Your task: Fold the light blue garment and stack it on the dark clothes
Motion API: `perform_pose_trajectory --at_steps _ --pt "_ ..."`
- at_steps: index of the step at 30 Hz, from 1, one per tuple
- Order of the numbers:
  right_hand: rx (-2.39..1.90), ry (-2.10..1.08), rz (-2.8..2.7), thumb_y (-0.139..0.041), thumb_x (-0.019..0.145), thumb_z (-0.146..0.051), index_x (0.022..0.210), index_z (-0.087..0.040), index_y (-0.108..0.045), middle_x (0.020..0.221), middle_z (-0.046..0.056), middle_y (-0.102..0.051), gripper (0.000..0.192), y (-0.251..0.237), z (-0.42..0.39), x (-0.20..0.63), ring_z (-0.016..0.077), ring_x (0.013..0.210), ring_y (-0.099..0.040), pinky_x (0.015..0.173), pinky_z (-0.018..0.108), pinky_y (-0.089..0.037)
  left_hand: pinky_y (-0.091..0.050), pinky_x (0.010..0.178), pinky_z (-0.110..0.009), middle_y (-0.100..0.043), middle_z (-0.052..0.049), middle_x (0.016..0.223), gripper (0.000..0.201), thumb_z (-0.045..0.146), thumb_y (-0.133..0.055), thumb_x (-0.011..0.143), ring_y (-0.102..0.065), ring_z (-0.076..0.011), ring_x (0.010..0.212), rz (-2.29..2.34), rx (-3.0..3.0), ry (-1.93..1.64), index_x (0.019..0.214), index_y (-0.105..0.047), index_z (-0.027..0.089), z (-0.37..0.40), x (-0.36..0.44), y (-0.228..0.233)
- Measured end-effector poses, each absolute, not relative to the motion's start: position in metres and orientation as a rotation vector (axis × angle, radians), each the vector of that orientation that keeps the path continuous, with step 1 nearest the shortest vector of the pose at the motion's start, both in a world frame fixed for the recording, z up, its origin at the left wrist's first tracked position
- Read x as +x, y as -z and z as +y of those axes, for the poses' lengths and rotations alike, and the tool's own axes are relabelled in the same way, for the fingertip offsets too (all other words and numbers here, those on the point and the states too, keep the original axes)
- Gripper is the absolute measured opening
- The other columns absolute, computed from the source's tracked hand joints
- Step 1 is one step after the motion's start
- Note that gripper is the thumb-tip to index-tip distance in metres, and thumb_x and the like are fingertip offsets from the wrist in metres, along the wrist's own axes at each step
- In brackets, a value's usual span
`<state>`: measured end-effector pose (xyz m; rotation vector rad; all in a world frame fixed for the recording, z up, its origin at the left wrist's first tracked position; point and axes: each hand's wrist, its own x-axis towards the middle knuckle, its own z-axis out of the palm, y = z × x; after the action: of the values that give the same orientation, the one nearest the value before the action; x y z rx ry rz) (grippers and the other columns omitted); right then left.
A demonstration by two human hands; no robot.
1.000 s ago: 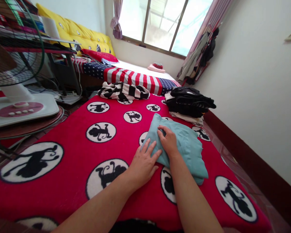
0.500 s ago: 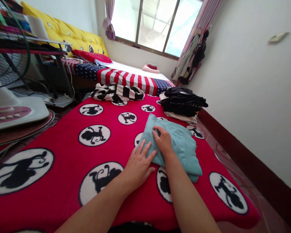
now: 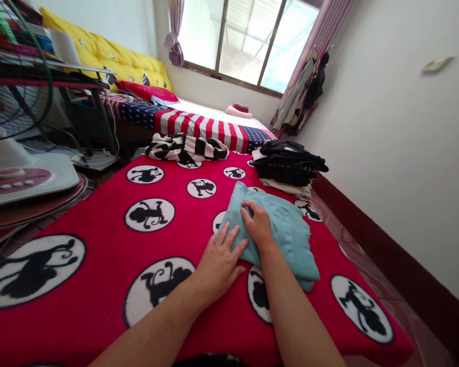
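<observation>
Surface: red fleece blanket with black monkey medallions [image 3: 99, 224] spread on the floor of a small white-walled room, window at far end. Folded teal cloth garment [image 3: 286, 232] lies on it, right of centre. Left hand [image 3: 218, 262] flat, grip spread, on its near-left edge; right hand [image 3: 258, 227] pressing on top, fingers curled. Behind: black-white striped cloth [image 3: 185, 147], stack of dark folded clothes [image 3: 288, 163], white pedestal fan base [image 3: 23, 178] left.

- One folded light-teal cloth garment [image 3: 286, 229]
- One black-and-white striped cloth [image 3: 185, 147]
- One pile of dark folded clothes [image 3: 286, 164]
- One red blanket with monkey circles [image 3: 99, 224]
- Two hands: left hand [image 3: 219, 264], right hand [image 3: 257, 225]
</observation>
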<state>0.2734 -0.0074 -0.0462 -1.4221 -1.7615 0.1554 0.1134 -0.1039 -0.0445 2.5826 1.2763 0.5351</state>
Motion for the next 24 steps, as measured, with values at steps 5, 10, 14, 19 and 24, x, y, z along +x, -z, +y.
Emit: perform_pose_trajectory --at_steps 5,10,14,19,24 --pt "-1.422 -0.161 -1.756 -0.054 0.085 -0.025 0.098 -0.022 -0.067 0.111 0.007 -0.07 0.019 0.0468 -0.0076 0.2737 0.023 0.107 -0.062 0.098 0.039 -0.045 -0.031 0.11 -0.055 -0.031 -0.012 0.154 0.059 0.037 -0.063 0.084 -0.019 -0.0355 0.144 1.284 2.576 -0.55 0.139 -0.045 0.025 -0.105 0.1132 0.0451" --pt "-1.42 -0.168 -1.759 -0.053 0.084 -0.024 0.098 -0.021 -0.067 0.112 0.008 -0.07 0.02 0.0466 -0.0076 0.2743 0.0232 0.108 -0.062 0.098 0.039 -0.045 -0.03 0.11 -0.056 -0.031 -0.012 0.154 0.059 0.038 -0.063 0.084 -0.018 -0.0352 0.145 1.294 2.562 -0.546 0.139 -0.045 0.026 -0.1054 0.1136 0.0449" --pt "-1.428 -0.17 -1.758 -0.053 0.084 -0.024 0.099 -0.02 -0.067 0.111 0.008 -0.07 0.02 0.0462 -0.0078 0.2742 0.0239 0.108 -0.062 0.098 0.04 -0.045 -0.03 0.11 -0.055 -0.03 -0.012 0.155 0.059 0.039 -0.062 0.084 -0.018 -0.0356 0.145 1.281 2.565 -0.56 0.14 -0.044 0.027 -0.1051 0.1138 0.0462" --pt "-1.411 -0.168 -1.755 -0.053 0.084 -0.023 0.098 -0.021 -0.067 0.112 0.008 -0.069 0.02 0.0459 -0.0086 0.2735 0.0236 0.108 -0.062 0.098 0.04 -0.045 -0.031 0.11 -0.056 -0.031 -0.012 0.154 0.059 0.038 -0.062 0.084 -0.019 -0.0359 0.144 1.281 2.57 -0.578 0.139 -0.045 0.026 -0.1051 0.1139 0.0487" --pt "-1.408 -0.164 -1.759 -0.053 0.085 -0.023 0.098 -0.021 -0.067 0.111 0.008 -0.069 0.019 0.0461 -0.0088 0.2735 0.0236 0.108 -0.062 0.097 0.04 -0.045 -0.032 0.109 -0.056 -0.031 -0.012 0.155 0.059 0.037 -0.062 0.084 -0.019 -0.0359 0.144 1.277 2.578 -0.578 0.139 -0.045 0.027 -0.1057 0.1132 0.05"
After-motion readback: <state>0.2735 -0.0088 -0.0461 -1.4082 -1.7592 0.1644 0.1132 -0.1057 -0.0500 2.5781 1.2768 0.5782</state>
